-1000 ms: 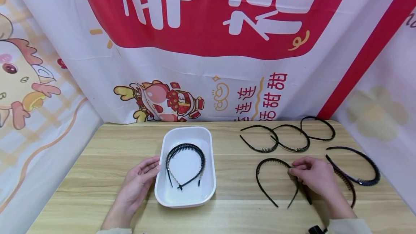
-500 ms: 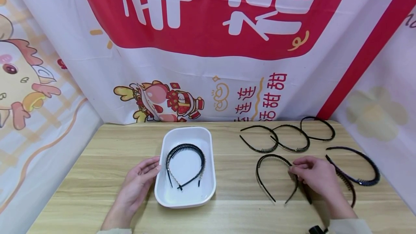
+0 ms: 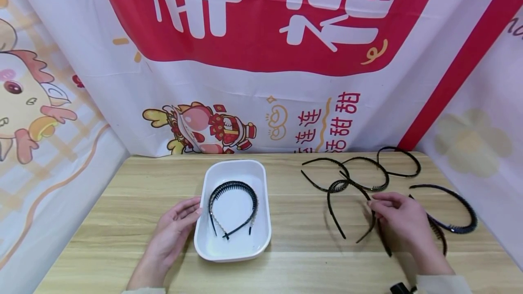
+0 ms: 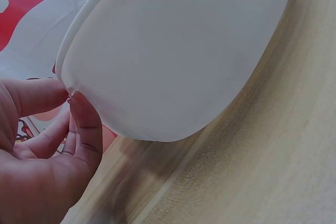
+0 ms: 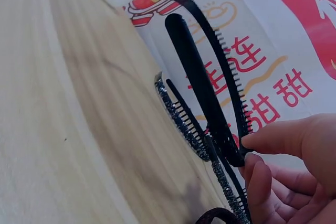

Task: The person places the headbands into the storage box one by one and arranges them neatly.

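Note:
At the left, my left hand (image 3: 175,230) holds the side of a white plastic tub (image 3: 200,244), thumb and a fingertip meeting at its edge in the left wrist view. Black toothed headbands (image 3: 234,184), one with a beaded band, lie inside the tub. My right hand (image 3: 402,221) pinches a black toothed headband (image 3: 332,214) by its side, tilted up with its ends toward the near side. In the right wrist view, thumb (image 5: 273,137) and fingers grip that headband (image 5: 197,72) near its curve. Another dark headband (image 3: 384,239) lies just beneath the hand.
Behind the held headband lie three thin black headbands (image 3: 310,161) (image 3: 386,177) (image 3: 418,167). A wide dark headband (image 3: 470,208) and a brown toothed one (image 3: 439,232) lie at the right. Printed cloth (image 3: 261,76) hangs behind the wooden table (image 3: 294,267).
My right hand has lifted the pinched headband up and away from me, and its curve now overlaps a headband behind. The left hand and tub stay put.

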### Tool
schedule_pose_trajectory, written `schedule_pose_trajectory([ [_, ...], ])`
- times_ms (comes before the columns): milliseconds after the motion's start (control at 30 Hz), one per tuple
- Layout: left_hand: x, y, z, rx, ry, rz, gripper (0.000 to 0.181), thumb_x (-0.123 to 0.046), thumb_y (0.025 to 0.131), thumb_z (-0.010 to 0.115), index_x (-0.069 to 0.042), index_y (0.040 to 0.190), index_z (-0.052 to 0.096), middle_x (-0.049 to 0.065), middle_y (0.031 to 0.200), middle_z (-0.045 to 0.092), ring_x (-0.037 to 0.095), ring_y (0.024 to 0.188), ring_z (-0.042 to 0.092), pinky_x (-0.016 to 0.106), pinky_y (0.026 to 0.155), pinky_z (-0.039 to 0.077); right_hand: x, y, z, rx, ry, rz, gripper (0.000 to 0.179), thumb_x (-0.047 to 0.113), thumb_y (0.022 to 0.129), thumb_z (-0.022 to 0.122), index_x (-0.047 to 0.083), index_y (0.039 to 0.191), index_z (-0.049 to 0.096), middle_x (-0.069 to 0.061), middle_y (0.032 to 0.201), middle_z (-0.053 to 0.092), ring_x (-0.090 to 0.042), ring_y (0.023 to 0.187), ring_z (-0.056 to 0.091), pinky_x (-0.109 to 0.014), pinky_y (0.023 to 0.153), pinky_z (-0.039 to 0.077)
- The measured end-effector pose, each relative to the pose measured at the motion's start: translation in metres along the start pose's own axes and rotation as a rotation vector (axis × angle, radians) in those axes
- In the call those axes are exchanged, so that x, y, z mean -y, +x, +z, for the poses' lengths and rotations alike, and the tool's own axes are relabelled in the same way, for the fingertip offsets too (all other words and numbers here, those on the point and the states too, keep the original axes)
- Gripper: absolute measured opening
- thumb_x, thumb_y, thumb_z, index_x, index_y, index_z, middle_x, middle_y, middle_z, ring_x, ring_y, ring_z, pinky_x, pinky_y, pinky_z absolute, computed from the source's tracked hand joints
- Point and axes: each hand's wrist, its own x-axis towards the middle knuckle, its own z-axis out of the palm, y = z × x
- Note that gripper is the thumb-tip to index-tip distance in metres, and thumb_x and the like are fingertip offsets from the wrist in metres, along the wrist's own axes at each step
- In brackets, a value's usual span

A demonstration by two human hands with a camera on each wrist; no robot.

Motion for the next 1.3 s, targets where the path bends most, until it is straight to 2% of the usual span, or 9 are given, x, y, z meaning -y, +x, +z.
schedule_pose_trajectory([
  [200,0.0005,0.0006,0.0001,0.001,0.003,0.007,0.033,0.000,0.101,0.067,-0.009,0.133,0.064,-0.008,0.112,0.072,0.006,0.109,0.067,0.019,0.098,0.058,-0.0005,0.0012,-0.0016,-0.016,0.050,0.028,0.058,0.039,0.100,0.077,0.004,0.144,0.064,0.018,0.096,0.079,-0.004,0.080,0.070,-0.023,0.068,0.058],
  [400,0.0002,0.0009,0.0001,0.007,0.006,0.007,0.037,-0.001,0.101,0.067,-0.005,0.137,0.061,-0.009,0.113,0.072,0.006,0.110,0.067,0.020,0.099,0.057,-0.0042,0.0036,-0.0029,-0.026,0.129,0.070,0.058,0.035,0.102,0.075,0.001,0.146,0.061,0.025,0.090,0.076,-0.002,0.077,0.070,-0.022,0.070,0.060],
  [733,0.0009,0.0007,0.0001,0.007,0.007,0.010,0.037,-0.001,0.101,0.068,-0.006,0.137,0.062,-0.009,0.113,0.072,0.007,0.110,0.067,0.020,0.098,0.058,-0.0063,0.0048,-0.0025,0.000,0.258,0.091,0.061,0.026,0.103,0.074,-0.004,0.151,0.053,0.022,0.094,0.077,-0.005,0.078,0.076,-0.024,0.076,0.065],
  [900,0.0005,0.0006,0.0005,0.003,0.009,0.005,0.040,-0.001,0.101,0.068,-0.003,0.140,0.059,-0.008,0.113,0.071,0.007,0.110,0.067,0.021,0.099,0.058,-0.0054,0.0052,-0.0037,0.026,0.316,0.116,0.064,0.025,0.103,0.075,-0.004,0.153,0.050,0.022,0.094,0.075,-0.003,0.081,0.075,-0.024,0.079,0.065],
  [1067,-0.0006,0.0004,0.0005,0.007,0.018,-0.009,0.046,-0.002,0.102,0.067,0.001,0.146,0.054,-0.008,0.115,0.070,0.007,0.111,0.067,0.021,0.099,0.057,-0.0045,0.0044,-0.0051,0.033,0.388,0.120,0.059,0.027,0.100,0.079,0.000,0.148,0.059,0.022,0.093,0.074,0.000,0.086,0.074,-0.021,0.081,0.064],
  [1300,-0.0008,0.0005,0.0005,0.004,0.016,-0.012,0.044,-0.002,0.102,0.067,-0.001,0.145,0.055,-0.008,0.114,0.071,0.007,0.110,0.067,0.021,0.099,0.057,-0.0038,0.0036,-0.0075,0.020,0.434,0.119,0.042,0.033,0.096,0.083,0.014,0.133,0.073,0.024,0.094,0.075,0.001,0.088,0.075,-0.019,0.083,0.063],
])
